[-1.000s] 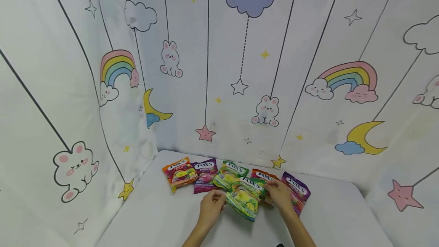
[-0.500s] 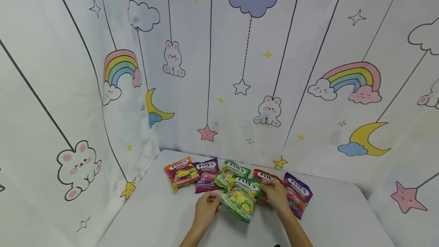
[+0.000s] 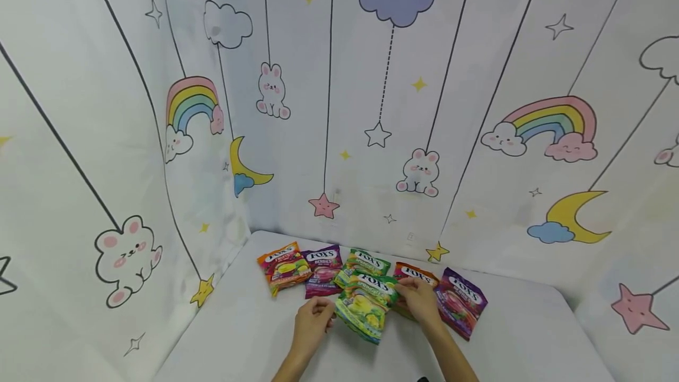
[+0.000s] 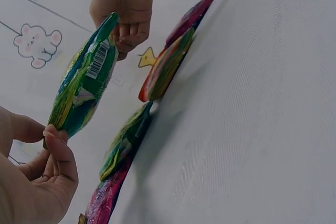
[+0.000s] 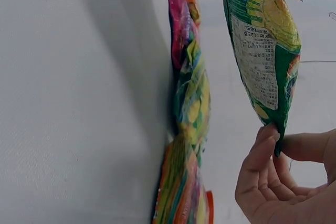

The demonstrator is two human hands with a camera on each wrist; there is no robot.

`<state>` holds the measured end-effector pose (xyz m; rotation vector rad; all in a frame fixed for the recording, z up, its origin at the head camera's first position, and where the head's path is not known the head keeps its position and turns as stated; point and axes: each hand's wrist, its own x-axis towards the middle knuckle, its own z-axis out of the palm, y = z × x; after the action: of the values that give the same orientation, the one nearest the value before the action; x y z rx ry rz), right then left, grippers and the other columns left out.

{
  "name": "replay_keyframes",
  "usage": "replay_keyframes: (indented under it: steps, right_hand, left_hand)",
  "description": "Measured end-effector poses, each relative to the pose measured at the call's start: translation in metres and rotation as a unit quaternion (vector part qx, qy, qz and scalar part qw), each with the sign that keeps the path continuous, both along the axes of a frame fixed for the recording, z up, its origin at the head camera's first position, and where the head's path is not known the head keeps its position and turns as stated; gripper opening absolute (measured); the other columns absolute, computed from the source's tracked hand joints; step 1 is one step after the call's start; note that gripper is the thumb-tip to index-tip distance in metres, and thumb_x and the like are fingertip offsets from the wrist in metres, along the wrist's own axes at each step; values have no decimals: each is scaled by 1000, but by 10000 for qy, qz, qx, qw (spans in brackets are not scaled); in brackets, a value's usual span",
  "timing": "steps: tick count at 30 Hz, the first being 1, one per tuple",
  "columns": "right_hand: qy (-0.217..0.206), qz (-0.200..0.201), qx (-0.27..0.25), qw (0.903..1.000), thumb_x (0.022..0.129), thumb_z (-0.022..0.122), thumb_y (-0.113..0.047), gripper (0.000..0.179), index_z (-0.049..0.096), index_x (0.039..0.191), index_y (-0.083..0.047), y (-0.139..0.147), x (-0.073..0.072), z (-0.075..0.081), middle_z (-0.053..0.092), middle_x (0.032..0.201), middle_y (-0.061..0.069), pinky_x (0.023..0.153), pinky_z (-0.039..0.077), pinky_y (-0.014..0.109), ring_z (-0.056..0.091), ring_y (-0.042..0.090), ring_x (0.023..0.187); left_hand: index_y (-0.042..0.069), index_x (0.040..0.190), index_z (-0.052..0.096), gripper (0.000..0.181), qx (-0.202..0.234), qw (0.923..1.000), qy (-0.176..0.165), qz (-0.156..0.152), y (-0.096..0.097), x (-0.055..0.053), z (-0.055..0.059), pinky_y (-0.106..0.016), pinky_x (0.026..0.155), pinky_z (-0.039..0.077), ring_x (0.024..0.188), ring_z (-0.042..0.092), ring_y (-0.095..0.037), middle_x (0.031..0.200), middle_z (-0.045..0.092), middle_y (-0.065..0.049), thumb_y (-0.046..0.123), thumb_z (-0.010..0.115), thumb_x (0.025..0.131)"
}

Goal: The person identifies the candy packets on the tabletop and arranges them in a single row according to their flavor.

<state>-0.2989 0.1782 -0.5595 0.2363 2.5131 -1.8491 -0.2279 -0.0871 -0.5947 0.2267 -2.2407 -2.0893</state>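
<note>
A green and yellow FOX'S Springtea candy bag (image 3: 366, 306) is held up off the table between both hands, its printed front facing the head camera. My left hand (image 3: 312, 326) pinches its lower left edge with thumb and forefinger, as the left wrist view shows. At the upper right corner, the thumb and fingertips of my right hand (image 3: 420, 302) pinch the seal. The bag's back, with a white printed label (image 5: 256, 61), shows in the right wrist view. Behind it lies another green candy bag (image 3: 366, 261), partly covered by the held one.
Along the back of the white table (image 3: 228, 335) lie an orange fruits bag (image 3: 286, 267), a purple berries bag (image 3: 322, 270), a red-orange bag (image 3: 416, 273) partly behind my right hand, and a second purple bag (image 3: 460, 302). A white cloth wall (image 3: 297, 164) with cartoon prints stands behind.
Both hands and the held candy bag have shifted a little left relative to the row of bags, showing more of the red-orange one. The head view has turned slightly left.
</note>
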Motion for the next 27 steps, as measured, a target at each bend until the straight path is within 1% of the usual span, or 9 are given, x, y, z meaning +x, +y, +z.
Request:
replay_keyframes:
  steps: [4,7,11,15,18,22,27]
  right_hand:
    - [-30,13,-98,9999,99,70,-14,19,68,110,1,-7,0,1,74,94,9,72,60,40,68,20,77]
    - [2,83,-200,9998,98,71,-13,20,68,110,3,-11,0,1,74,93,9,72,60,42,68,22,77]
    - [-24,173,-248,9995,98,71,-13,22,68,113,4,-16,-1,0,74,95,10,74,61,45,68,24,80]
    - [-142,210,-281,9993,99,70,-14,22,66,114,2,-21,-2,-1,73,97,10,76,61,43,68,22,81]
    - [-152,241,-285,9992,99,70,-13,21,66,114,2,-25,-2,-2,73,95,10,77,61,43,69,21,78]
    - [-77,262,-257,9993,99,69,-11,19,66,112,3,-30,-1,-4,74,91,9,76,61,44,69,21,76]
    - [-11,327,-290,9990,99,70,-11,20,65,111,5,-36,0,-5,74,90,9,74,61,42,69,21,75]
  left_hand:
    - [1,106,68,18,14,10000,-12,43,-6,3,1,-25,59,55,70,65,-14,83,71,-5,19,68,101]
    - [0,107,68,20,32,10000,9,82,-9,5,0,-25,58,54,69,64,-13,83,71,-6,19,68,100]
    - [0,107,68,20,53,9999,-52,147,-14,5,0,-24,58,53,69,64,-13,83,71,-5,19,68,100]
    - [1,107,68,20,51,9997,-101,228,-18,6,1,-25,58,54,68,63,-13,83,71,-5,19,68,100]
    - [0,107,68,20,55,9995,-72,294,-21,7,0,-25,57,54,68,63,-13,82,71,-5,19,69,100]
    - [0,107,68,20,98,9994,-28,344,-26,9,0,-25,57,53,68,63,-13,82,70,-5,18,69,100]
    - [-1,107,68,19,101,9992,-40,392,-30,10,-2,-25,57,53,67,63,-13,83,71,-6,17,68,100]
